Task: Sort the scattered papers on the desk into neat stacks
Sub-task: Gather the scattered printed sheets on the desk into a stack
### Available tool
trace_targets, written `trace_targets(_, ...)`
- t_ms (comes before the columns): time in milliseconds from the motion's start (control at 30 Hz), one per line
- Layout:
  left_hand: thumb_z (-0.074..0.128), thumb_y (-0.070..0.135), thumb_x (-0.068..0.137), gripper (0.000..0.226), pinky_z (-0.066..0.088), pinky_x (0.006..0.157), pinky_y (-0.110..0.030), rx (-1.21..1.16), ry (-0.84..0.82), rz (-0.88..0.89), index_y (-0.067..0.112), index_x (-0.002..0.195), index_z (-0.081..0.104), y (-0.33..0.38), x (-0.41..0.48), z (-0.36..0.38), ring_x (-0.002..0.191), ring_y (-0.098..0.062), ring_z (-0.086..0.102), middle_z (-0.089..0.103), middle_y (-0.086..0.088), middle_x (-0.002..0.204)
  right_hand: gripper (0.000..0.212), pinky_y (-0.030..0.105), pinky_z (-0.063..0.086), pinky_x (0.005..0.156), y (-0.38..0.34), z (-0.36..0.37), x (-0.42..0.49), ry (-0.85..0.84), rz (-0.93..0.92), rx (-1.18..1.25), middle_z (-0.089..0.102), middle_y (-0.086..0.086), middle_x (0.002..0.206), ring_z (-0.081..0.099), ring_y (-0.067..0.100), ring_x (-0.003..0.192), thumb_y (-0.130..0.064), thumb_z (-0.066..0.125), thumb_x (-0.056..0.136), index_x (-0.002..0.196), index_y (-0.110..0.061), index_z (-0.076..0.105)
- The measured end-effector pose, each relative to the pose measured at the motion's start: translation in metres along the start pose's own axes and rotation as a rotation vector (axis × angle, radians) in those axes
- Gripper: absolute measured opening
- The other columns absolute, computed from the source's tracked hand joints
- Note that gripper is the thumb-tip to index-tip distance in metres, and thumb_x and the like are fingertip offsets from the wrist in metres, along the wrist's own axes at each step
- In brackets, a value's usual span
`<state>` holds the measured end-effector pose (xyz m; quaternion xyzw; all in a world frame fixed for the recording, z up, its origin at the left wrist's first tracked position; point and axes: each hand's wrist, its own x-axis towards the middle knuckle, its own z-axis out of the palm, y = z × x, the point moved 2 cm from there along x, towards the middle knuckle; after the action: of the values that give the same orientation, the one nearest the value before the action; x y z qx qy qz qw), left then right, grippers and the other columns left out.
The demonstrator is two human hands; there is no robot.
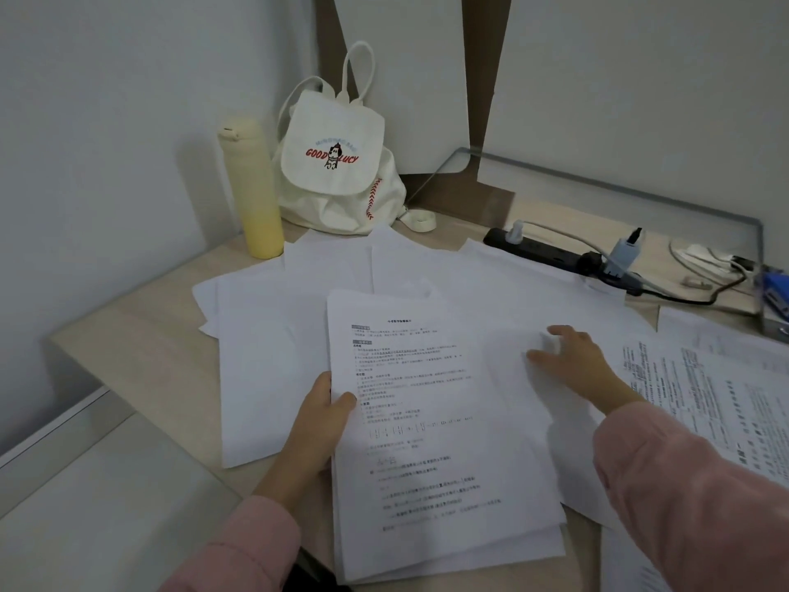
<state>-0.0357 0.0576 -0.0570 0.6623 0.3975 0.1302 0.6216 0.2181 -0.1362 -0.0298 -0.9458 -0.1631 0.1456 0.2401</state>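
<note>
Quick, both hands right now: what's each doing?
Left hand: holds the printed stack by its left edge, thumb on top.
Right hand: open, fingers spread on a blank sheet.

yellow bottle [252, 190] beside white backpack [337, 164]; black power strip [555, 252] at right.

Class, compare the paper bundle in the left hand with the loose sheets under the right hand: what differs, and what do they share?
The bundle shows printed text on top; the loose sheets look blank. The bundle is gathered, its edge gripped by the left hand; the loose sheets lie fanned out flat, with the right hand resting on them. Both are white paper.
</note>
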Motion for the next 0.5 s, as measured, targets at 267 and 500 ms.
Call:
trace_targets(267, 0.041, 0.008, 0.094, 0.021, 0.046, 0.097, -0.048, -0.004, 0.027, 0.023, 0.017, 0.112, 0.048, 0.005, -0.001, -0.003, 0.108, -0.024, 0.056, 0.058, -0.002, 0.115, 0.075, 0.043, 0.028, 0.105, 0.007, -0.019, 0.003, 0.005, -0.002, -0.232, 0.039, 0.016, 0.137, 0.030, 0.035, 0.129, -0.052, 0.066, 0.076, 0.135, -0.013, 0.040)
trace_targets(500, 0.039, 0.006, 0.094, 0.025, 0.044, 0.099, -0.050, -0.014, 0.033, -0.010, 0.015, 0.116, 0.047, -0.001, 0.003, 0.003, 0.110, -0.026, 0.055, 0.057, -0.005, 0.119, 0.018, 0.032, 0.036, 0.079, 0.008, -0.019, 0.002, 0.058, -0.062, -0.189, 0.055, 0.018, 0.113, 0.045, 0.028, 0.096, -0.028, 0.058, 0.087, 0.094, -0.012, 0.054)
